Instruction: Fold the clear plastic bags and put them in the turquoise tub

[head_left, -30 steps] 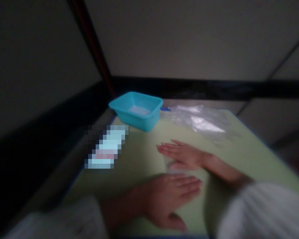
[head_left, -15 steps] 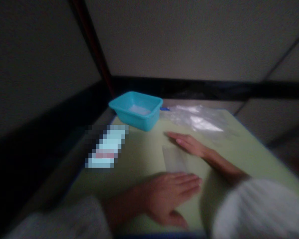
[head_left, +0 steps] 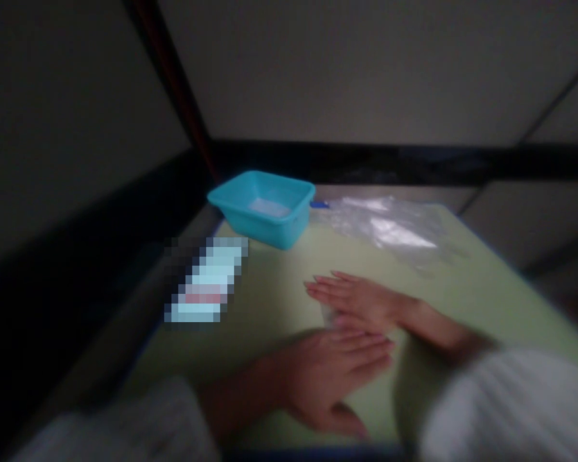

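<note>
My left hand [head_left: 327,378] lies flat near the front of the table, its fingers stretched to the right and its thumb apart. Just beyond it, my right hand [head_left: 361,298] is laid out flat, palm down, with its fingers pointing left. A small, thin, see-through sheet [head_left: 328,316], perhaps a plastic bag, lies on the table under my hands; only a sliver of it shows between them. Neither hand is closed round anything.
A turquoise plastic basin [head_left: 296,230] with something whitish inside stands at the back left of the yellow-green table [head_left: 274,282]. Clear plastic bags [head_left: 390,231] lie at the back right, beside a small blue object [head_left: 320,205]. A pixelated bright panel [head_left: 212,276] is at the left edge.
My right hand has come nearer to my left hand, its fingers now spread flat over the thin sheet, covering most of it. My left hand has hardly moved.
</note>
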A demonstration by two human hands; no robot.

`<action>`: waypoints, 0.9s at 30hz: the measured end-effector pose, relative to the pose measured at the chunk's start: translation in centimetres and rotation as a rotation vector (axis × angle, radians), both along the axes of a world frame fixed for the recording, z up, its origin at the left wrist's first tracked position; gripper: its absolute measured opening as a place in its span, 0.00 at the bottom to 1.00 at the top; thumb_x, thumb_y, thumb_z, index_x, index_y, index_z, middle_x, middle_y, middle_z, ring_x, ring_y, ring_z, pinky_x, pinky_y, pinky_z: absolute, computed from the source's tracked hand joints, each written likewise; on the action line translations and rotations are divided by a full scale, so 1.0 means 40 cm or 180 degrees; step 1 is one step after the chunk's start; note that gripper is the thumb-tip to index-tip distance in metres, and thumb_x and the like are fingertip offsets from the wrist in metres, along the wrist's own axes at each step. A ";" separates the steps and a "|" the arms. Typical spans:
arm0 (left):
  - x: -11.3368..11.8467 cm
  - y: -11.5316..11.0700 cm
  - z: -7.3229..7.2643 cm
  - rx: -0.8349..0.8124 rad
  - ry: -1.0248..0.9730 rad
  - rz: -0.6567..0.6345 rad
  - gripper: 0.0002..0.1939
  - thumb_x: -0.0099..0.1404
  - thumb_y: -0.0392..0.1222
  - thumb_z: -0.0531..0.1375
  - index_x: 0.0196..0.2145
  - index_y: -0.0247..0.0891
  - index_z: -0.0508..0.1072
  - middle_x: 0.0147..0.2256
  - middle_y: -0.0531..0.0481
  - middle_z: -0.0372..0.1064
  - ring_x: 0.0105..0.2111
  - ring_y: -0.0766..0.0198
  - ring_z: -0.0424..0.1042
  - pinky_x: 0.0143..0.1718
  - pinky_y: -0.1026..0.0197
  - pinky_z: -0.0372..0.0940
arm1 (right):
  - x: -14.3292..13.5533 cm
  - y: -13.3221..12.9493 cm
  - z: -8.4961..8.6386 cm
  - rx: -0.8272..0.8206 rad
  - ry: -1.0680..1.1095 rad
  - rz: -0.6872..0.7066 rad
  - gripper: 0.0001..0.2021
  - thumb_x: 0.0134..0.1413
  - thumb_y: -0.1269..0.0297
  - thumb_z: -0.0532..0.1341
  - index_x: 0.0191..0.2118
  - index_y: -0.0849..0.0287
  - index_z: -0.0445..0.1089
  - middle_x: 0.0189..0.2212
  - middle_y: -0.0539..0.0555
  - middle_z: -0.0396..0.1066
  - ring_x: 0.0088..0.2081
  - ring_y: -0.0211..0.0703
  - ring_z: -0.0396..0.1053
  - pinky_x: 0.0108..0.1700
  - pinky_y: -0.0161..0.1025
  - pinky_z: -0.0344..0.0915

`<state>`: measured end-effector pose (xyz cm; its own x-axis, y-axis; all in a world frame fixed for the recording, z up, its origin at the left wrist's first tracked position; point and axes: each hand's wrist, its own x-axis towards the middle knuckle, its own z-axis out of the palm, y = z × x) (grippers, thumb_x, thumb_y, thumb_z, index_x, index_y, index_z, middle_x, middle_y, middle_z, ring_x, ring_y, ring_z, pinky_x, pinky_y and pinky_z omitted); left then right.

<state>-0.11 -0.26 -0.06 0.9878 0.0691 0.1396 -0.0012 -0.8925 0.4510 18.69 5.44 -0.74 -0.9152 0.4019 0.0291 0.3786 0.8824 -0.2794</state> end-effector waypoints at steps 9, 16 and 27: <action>-0.013 0.024 -0.008 0.0049 -0.0179 0.0014 0.38 0.65 0.56 0.50 0.63 0.25 0.48 0.64 0.35 0.43 0.64 0.53 0.42 0.63 0.52 0.45 | 0.038 0.038 -0.008 -0.0002 0.0062 -0.0362 0.28 0.66 0.54 0.43 0.67 0.59 0.38 0.66 0.55 0.40 0.66 0.42 0.36 0.65 0.49 0.35; -0.021 0.045 -0.005 -0.0032 -0.0055 0.0234 0.39 0.64 0.57 0.51 0.63 0.29 0.46 0.64 0.35 0.44 0.64 0.51 0.42 0.63 0.49 0.44 | 0.046 0.049 -0.014 0.0019 0.0038 -0.0391 0.28 0.66 0.54 0.43 0.67 0.58 0.38 0.66 0.55 0.39 0.66 0.43 0.36 0.65 0.50 0.34; -0.019 0.040 -0.003 -0.0025 -0.0007 0.0287 0.40 0.63 0.59 0.52 0.63 0.29 0.48 0.64 0.35 0.43 0.64 0.51 0.43 0.63 0.49 0.43 | 0.052 0.079 -0.012 0.0084 -0.0075 -0.0851 0.27 0.65 0.52 0.41 0.66 0.56 0.42 0.66 0.52 0.39 0.66 0.45 0.35 0.64 0.53 0.36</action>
<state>-0.87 1.34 -0.18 0.9772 0.1588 0.1408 0.0778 -0.8854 0.4582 20.76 8.61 -1.20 -0.7772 0.6288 0.0228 0.6053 0.7570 -0.2459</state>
